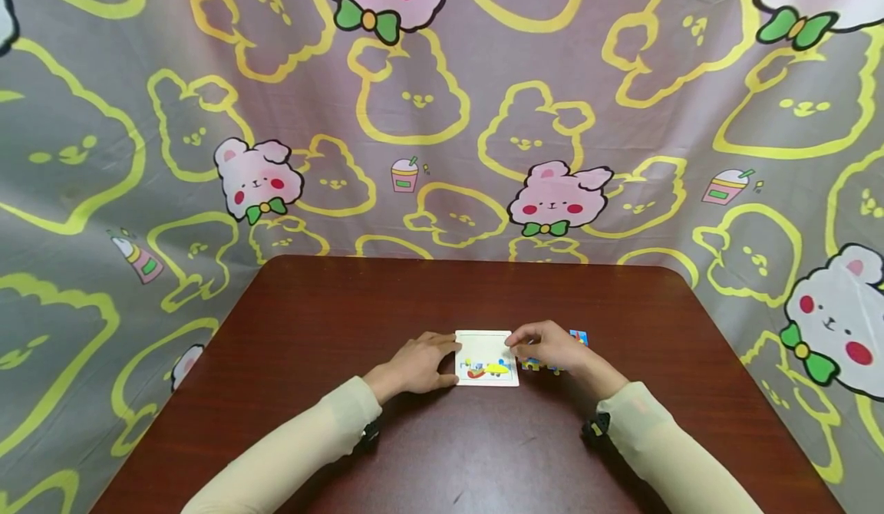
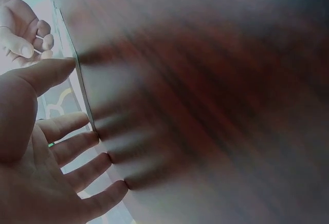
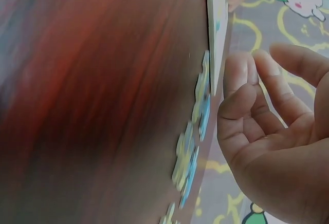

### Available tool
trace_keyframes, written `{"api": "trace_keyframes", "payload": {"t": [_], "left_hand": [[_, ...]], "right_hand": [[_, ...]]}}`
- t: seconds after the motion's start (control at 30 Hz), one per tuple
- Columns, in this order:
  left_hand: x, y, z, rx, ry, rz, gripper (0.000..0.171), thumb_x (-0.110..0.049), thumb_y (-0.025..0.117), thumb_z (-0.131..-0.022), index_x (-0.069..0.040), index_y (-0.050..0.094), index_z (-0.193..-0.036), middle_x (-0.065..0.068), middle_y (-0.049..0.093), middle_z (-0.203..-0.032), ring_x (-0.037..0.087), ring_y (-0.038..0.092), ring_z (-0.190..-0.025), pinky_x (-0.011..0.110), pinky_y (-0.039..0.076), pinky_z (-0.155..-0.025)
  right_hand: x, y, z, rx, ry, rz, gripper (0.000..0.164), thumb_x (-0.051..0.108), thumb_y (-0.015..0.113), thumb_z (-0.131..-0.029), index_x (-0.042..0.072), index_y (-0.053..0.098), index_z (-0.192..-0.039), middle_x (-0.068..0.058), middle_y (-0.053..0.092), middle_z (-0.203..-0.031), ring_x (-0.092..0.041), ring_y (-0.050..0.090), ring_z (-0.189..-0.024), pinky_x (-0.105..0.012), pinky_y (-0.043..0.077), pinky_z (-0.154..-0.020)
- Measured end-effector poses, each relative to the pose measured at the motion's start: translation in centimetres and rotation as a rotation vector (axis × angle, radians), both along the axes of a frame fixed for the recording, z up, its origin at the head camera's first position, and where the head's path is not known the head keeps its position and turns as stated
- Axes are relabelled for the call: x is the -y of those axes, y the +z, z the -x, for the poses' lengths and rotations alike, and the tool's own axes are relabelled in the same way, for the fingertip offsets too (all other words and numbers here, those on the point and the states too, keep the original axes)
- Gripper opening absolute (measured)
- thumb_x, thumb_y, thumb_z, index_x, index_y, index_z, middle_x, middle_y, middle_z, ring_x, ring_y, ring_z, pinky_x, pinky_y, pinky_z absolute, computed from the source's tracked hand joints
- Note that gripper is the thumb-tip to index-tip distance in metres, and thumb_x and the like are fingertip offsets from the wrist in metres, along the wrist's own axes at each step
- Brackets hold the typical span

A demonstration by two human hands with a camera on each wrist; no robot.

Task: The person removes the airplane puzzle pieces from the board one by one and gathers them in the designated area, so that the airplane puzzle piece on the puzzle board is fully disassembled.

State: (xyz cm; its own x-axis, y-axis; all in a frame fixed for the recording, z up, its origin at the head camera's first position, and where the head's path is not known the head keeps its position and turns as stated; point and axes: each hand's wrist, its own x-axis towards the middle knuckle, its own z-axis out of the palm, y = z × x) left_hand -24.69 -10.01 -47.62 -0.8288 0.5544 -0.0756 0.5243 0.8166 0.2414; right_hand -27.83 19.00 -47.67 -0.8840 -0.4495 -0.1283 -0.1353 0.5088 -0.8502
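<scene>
A square white puzzle board lies on the table, printed with a small yellow, red and blue picture along its near side. My left hand rests at its left edge, fingers and thumb spread, fingertips touching the table and the board's side. Just above the board's right edge hovers my right hand, its fingers loosely bent; in the right wrist view nothing shows between them. Beneath and beside that hand lie several colourful jigsaw pieces, partly hidden by it in the head view.
The dark reddish-brown wooden table has rounded far corners. A grey curtain with yellow outlines and cartoon bunnies hangs behind it and along both sides.
</scene>
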Motion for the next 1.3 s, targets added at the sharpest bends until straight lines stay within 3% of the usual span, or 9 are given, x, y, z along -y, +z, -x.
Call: {"api": "trace_keyframes", "payload": {"t": [0.1,0.3,0.63,0.87,1.3], "left_hand": [[0.0,-0.1,0.0,-0.007,0.0,0.006,0.061,-0.044,0.069,-0.091,-0.016,0.054,-0.143,0.005,0.047,-0.155,0.027,0.044,-0.142,0.059,0.045,-0.105],[0.0,-0.1,0.1,-0.013,0.0,0.009,0.061,-0.045,0.069,-0.091,-0.016,0.055,-0.143,0.004,0.048,-0.154,0.027,0.045,-0.141,0.058,0.045,-0.105],[-0.1,-0.1,0.1,-0.007,0.002,0.005,0.062,-0.044,0.069,-0.09,-0.016,0.054,-0.144,0.005,0.048,-0.154,0.028,0.044,-0.141,0.057,0.045,-0.105],[-0.2,0.0,0.2,-0.003,0.005,0.01,0.067,-0.044,0.07,-0.09,-0.014,0.051,-0.146,0.008,0.045,-0.156,0.029,0.043,-0.142,0.058,0.045,-0.105],[-0.3,0.0,0.2,-0.017,0.005,0.007,0.066,-0.044,0.071,-0.089,-0.014,0.053,-0.144,0.008,0.048,-0.154,0.028,0.045,-0.14,0.058,0.046,-0.103]], "right_hand": [[0.8,-0.1,-0.1,-0.035,0.021,0.021,0.022,0.011,0.069,-0.09,0.0,0.073,-0.108,-0.017,0.074,-0.091,-0.018,0.067,-0.074,-0.023,0.044,-0.052],[2.1,-0.2,-0.4,-0.031,0.048,0.05,0.022,0.007,0.069,-0.089,-0.002,0.072,-0.109,-0.021,0.073,-0.089,-0.016,0.061,-0.066,-0.022,0.042,-0.05],[3.9,-0.1,-0.8,-0.043,0.081,0.022,0.021,0.008,0.068,-0.089,0.0,0.073,-0.108,-0.017,0.075,-0.095,-0.016,0.058,-0.066,-0.022,0.043,-0.049],[4.7,-0.3,-0.7,-0.095,0.108,-0.001,0.019,0.01,0.07,-0.089,0.003,0.075,-0.105,-0.013,0.077,-0.097,-0.008,0.061,-0.072,-0.022,0.048,-0.06],[5.5,-0.3,-0.7,-0.083,0.183,0.027,0.019,0.003,0.066,-0.089,-0.001,0.073,-0.106,-0.017,0.076,-0.096,-0.017,0.069,-0.073,-0.024,0.05,-0.061]]}}
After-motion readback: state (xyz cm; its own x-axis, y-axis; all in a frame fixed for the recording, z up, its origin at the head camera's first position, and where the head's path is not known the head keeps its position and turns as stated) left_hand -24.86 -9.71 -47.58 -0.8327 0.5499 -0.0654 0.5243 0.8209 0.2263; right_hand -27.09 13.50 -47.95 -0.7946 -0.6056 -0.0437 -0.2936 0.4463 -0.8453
